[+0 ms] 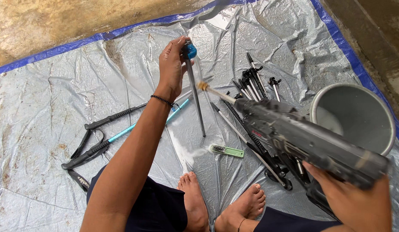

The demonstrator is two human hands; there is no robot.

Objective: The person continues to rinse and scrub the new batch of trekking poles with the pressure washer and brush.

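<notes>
A crinkled silver plastic tarp with a blue border [57, 107] covers the floor, carrying everything else. At its right edge stands a round grey metal bucket [358, 112]. In front of it the right hand [358, 202] is clamped around the grip of a black pressure-washer spray gun with a brass nozzle tip [294, 133], whose nozzle points at a slim grey metal pole section with a blue collar [195, 92]. The left hand [172, 66] is closed around that pole's blue top, holding it upright with its lower end on the tarp. A cluster of black pole sections [253, 83] lies beyond. Near the bare feet lies a small green brush [227, 150].
</notes>
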